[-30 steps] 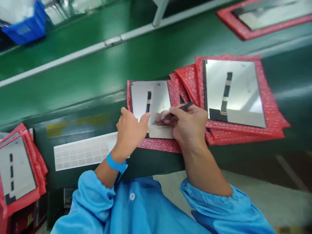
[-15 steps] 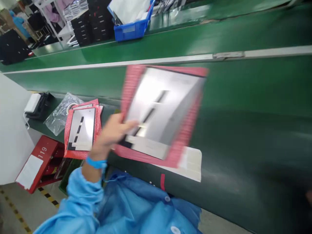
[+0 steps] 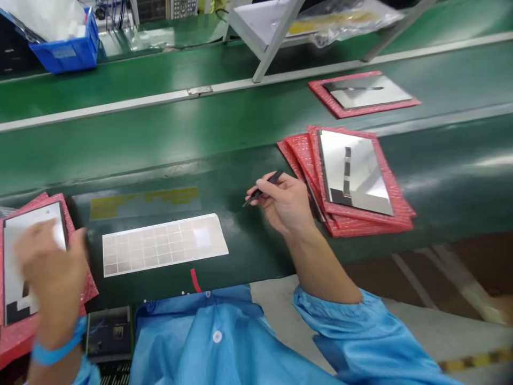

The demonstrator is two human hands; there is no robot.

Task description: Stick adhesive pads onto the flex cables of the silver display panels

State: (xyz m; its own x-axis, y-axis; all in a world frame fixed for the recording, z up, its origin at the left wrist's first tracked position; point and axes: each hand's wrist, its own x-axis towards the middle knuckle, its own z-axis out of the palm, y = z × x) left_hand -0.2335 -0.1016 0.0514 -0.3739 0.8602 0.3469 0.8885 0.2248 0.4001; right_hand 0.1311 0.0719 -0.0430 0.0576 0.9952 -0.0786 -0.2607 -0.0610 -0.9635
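Note:
Motion blurs my left hand (image 3: pixel 52 259), which is over a silvery flat display panel (image 3: pixel 34 214) on pink bubble wrap at the left. Its thumb is apart from the fingers, and nothing shows in its grasp. My right hand (image 3: pixel 282 200) pinches slim black tweezers (image 3: pixel 258 193), the pointed tip down and left above the green bench. Between the hands lies a white sheet of labels (image 3: pixel 160 246), one spot brighter than the others. Just right of my right hand, another silvery panel (image 3: pixel 363 166) tops a stack of pink bubble wrap bags (image 3: pixel 372 224).
Farther back on the green belt (image 3: pixel 224 117) lies another panel on pink wrap (image 3: pixel 364 91). A metal-legged stand (image 3: pixel 276 43) holds papers and plastic. A blue bin (image 3: pixel 68 53) stands at the back left. Yellow stickers (image 3: pixel 172 197) lie behind the label sheet; a red strip (image 3: pixel 195 279) marks the bench edge.
The view has swung right. My left hand no longer holds a panel with pink wrap and is now over the left pile. My right hand has come into view with the tweezers.

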